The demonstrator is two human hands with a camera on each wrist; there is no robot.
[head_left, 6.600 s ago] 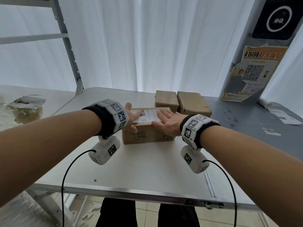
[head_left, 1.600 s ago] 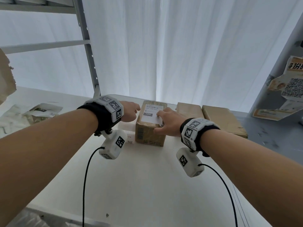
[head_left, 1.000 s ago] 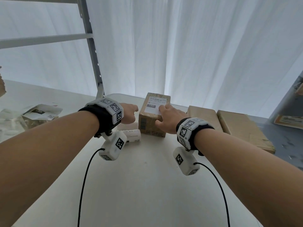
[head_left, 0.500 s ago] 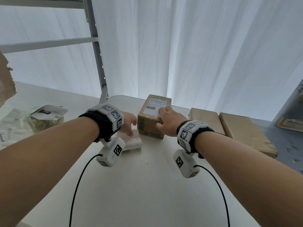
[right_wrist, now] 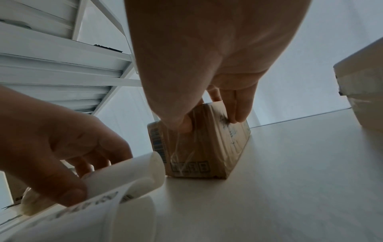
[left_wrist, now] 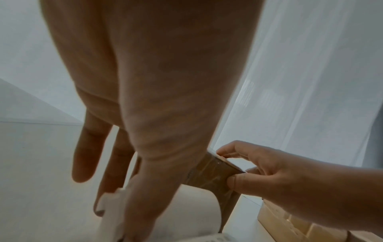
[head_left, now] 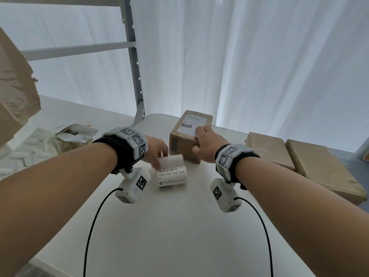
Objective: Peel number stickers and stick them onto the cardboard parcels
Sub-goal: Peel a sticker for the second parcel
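Left hand [head_left: 154, 149] fingertips partly hidden, pinching sticker roll [head_left: 172, 172] beside labelled parcel [head_left: 188, 134] gripped by right hand [head_left: 207, 144].

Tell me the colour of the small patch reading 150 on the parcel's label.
Dark grey with pale digits, on the white label of the brown cardboard parcel; head view shows it best.

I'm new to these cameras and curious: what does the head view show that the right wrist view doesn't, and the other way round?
Only the head view shows the white label on top of the parcel and two more boxes to the right. Only the right wrist view shows the right hand's thumb pressed on the parcel's taped side. Both show the left hand on the sticker roll.
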